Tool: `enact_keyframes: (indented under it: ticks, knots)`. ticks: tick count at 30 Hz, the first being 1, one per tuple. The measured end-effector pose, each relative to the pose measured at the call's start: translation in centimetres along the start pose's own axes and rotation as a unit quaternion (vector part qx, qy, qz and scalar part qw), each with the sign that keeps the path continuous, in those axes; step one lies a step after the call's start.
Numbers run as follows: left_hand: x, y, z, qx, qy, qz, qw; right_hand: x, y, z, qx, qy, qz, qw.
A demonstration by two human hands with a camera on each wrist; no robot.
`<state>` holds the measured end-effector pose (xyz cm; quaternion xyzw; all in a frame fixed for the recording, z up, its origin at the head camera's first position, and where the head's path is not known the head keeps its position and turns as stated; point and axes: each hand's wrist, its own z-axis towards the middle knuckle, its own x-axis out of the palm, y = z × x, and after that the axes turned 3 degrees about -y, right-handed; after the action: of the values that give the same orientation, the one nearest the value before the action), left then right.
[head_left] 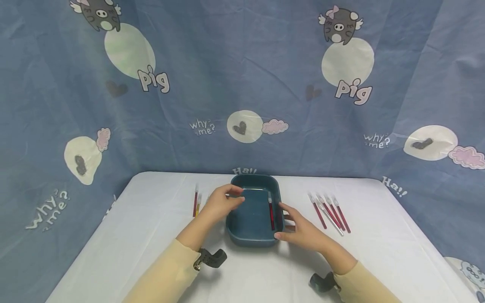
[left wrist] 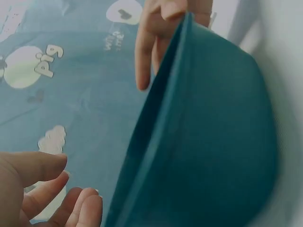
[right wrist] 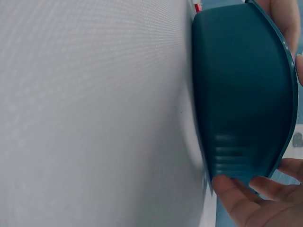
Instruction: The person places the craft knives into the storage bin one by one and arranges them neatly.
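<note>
A teal rectangular bin [head_left: 250, 243] sits on the white table. Inside, along its right wall, lies a slim red-handled tool [head_left: 271, 216] with a pale tip, like a brush or pen. My left hand [head_left: 222, 202] hovers at the bin's left rim, thumb and fingers apart with nothing between them; in the left wrist view its fingers [left wrist: 87, 208] are loosely bent beside the bin. My right hand [head_left: 303, 229] rests against the bin's right side, thumb at the front corner of the rim. In the right wrist view its fingertips touch the outer wall [right wrist: 241, 94].
Right of the bin, several slim tools [head_left: 333, 214] lie side by side, mostly red-handled, one silver. On the left lie a red one [head_left: 195, 204] and a yellow one [head_left: 198, 208], partly behind my left arm. A patterned blue cloth [head_left: 242, 84] hangs behind the table.
</note>
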<state>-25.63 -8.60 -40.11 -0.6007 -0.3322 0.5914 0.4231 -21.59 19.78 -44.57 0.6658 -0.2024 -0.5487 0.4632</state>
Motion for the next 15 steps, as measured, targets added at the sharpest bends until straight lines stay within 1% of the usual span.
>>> enact_keyframes:
  ticks: [4, 8, 12, 15]
  knots:
    - [-0.6, 1.3, -0.1, -0.007, -0.019, 0.0, 0.9998, 0.0, -0.1, 0.0, 0.005, -0.006, 0.009, 0.9999]
    - [-1.3, 2.1, -0.1, -0.014, -0.036, -0.001, 0.9993, 0.1, -0.1, 0.1, 0.017, -0.008, 0.015, 0.9997]
    - [-2.6, 2.6, -0.2, -0.03, -0.045, -0.018, 0.9984, 0.2, 0.0, 0.2, 0.025, -0.009, 0.02, 0.9994]
    - [-3.8, 3.2, -0.2, -0.038, -0.053, -0.022, 0.9977, 0.3, -0.1, 0.2, 0.027, -0.01, 0.026, 0.9992]
